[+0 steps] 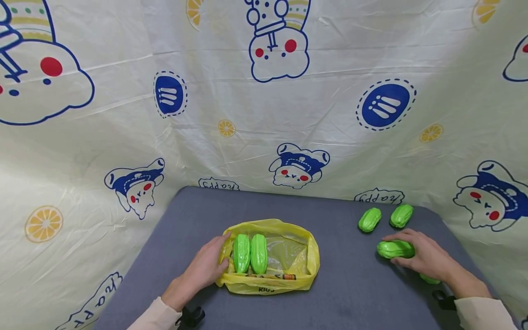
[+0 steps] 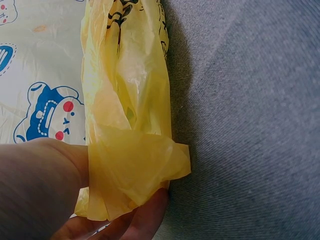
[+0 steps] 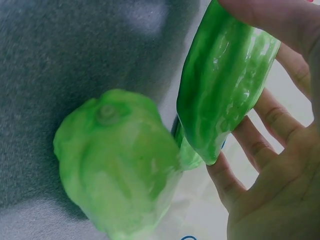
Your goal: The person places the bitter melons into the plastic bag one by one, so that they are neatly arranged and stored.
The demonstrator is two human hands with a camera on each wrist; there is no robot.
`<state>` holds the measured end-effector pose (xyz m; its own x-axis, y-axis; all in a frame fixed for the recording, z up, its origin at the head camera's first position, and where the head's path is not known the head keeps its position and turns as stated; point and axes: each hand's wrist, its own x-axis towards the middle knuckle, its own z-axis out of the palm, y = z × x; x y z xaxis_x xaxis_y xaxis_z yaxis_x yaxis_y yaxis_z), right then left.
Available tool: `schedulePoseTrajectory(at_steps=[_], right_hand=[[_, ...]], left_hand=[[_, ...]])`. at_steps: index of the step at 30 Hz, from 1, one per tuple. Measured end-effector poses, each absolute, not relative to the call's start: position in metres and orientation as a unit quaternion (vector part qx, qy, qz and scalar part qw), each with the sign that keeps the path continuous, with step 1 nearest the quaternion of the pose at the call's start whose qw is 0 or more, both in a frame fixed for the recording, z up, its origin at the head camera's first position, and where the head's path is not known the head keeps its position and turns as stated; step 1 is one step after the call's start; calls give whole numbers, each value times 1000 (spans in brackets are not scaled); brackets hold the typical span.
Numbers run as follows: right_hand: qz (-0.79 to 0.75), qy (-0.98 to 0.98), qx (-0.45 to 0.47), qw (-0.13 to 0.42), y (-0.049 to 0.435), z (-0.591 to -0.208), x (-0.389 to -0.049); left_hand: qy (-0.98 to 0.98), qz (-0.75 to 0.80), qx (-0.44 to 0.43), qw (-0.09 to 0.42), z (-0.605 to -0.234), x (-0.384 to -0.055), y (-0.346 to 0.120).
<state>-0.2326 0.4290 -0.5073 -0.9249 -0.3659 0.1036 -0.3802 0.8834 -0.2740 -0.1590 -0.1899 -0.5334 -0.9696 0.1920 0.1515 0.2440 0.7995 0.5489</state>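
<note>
My left hand (image 1: 209, 261) grips the left side of a yellow plastic bag (image 1: 311, 256), which stands with its mouth spread wide. In the left wrist view a fold of the bag (image 2: 135, 170) covers part of that hand. Side by side inside the bag lie two glossy green toy bitter melons (image 1: 241, 253). At the right of the table, my right hand (image 1: 431, 256) holds another bitter melon (image 1: 393, 249) between thumb and fingers. In the right wrist view this ribbed bitter melon (image 3: 220, 85) is above the table, with a blurred one (image 3: 120, 160) beside it.
Two more bitter melons (image 1: 370, 220) lie near the table's back right edge. Another (image 1: 430, 278) is partly hidden under my right forearm. The grey table (image 1: 342, 293) meets a white printed curtain (image 1: 247, 151) at the back.
</note>
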Motion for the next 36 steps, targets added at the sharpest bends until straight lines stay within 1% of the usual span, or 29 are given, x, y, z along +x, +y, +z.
schedulePoseTrajectory(at_steps=[13,25,36], right_hand=[[144,-967,205,39,413,-501,-228],[147,-966,209,37,399,-499,-227],[146,-960,234,48,385,-499,-227]], left_hand=[[-947,-297,-113,46,-533,-157,-189],[-946,-301,-110,44,-532,-157,-189],[-947,-300,-108,44,-531,-157,-189]])
